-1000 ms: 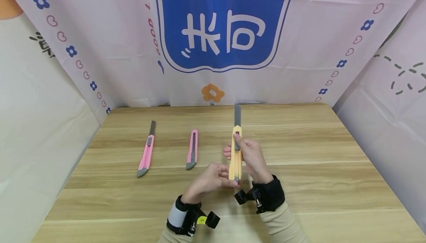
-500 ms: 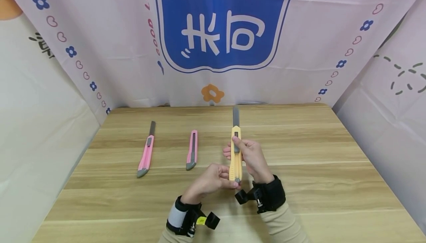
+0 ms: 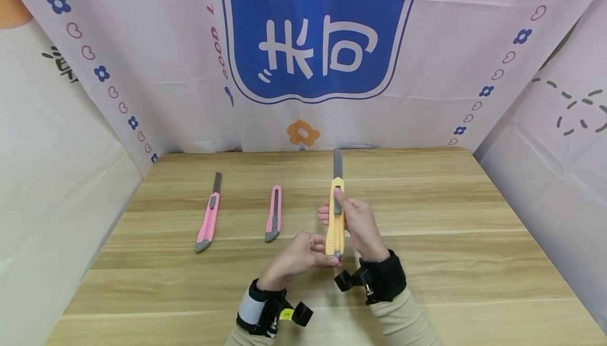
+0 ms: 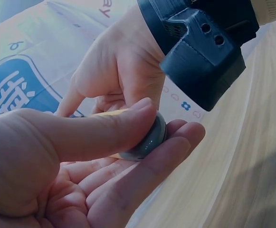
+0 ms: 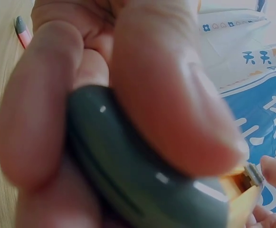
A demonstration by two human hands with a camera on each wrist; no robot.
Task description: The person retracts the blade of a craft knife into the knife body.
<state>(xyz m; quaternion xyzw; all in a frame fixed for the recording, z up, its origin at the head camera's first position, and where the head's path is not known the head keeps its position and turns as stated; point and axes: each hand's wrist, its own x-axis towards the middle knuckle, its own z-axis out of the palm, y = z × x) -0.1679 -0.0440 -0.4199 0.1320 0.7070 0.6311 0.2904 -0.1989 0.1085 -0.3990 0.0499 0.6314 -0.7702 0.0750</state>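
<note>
Both hands hold a yellow utility knife (image 3: 335, 233) above the table, its grey blade (image 3: 338, 164) extended away from me. The left hand (image 3: 301, 255) pinches the knife's near end; in the left wrist view, its thumb and fingers grip the dark grey end cap (image 4: 145, 147). From the right side, the right hand (image 3: 362, 225) grips the handle with its thumb on the grey slider (image 3: 338, 207). Left of the hands lie two pink utility knives: one with its blade out (image 3: 208, 222), one with no blade showing (image 3: 273, 214).
The wooden table (image 3: 450, 272) ends at a white cloth backdrop (image 3: 180, 109) with a blue printed sign. Cloth walls stand at both sides. Each wrist wears a black strap with a small camera, the left one (image 3: 302, 313) near the right one (image 3: 344, 280).
The right thumb drew the slider slightly toward me, then pushed it forward again. The blade tip went back a little and came out again. The left hand and the pink knives stayed put.
</note>
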